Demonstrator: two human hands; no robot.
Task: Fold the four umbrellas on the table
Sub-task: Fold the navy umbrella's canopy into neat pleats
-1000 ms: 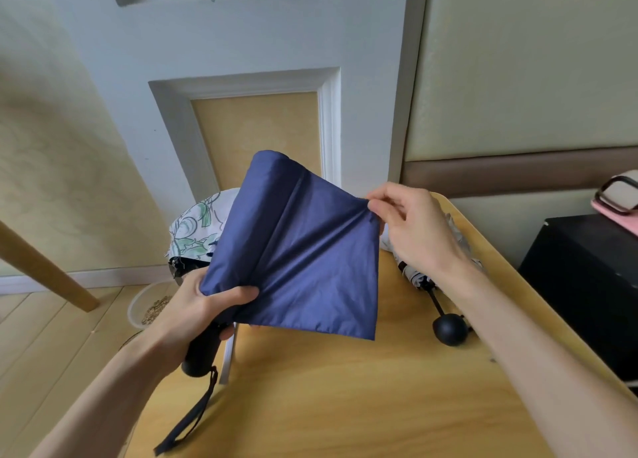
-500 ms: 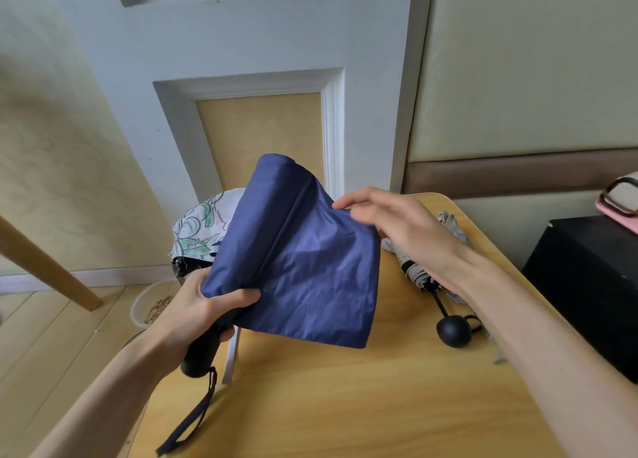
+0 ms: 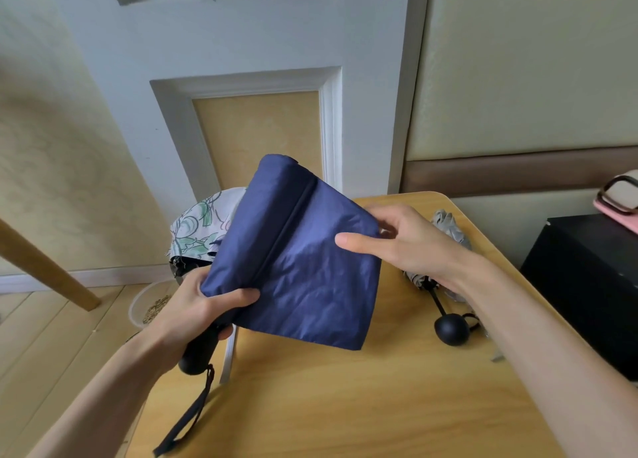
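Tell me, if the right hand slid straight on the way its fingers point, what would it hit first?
Probably the rolled part of the navy blue fabric umbrella, whose loose flap the right hand now pinches, though depth is uncertain.

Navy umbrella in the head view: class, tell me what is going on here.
A person holds the navy umbrella above the wooden table. The left hand grips its lower end above the black handle; the right hand pinches the free edge of the loose canopy flap. Part of the cloth is already rolled up; the flap is not yet wrapped. A grey umbrella lies on the table to the right, and a floral umbrella shows behind the navy one.
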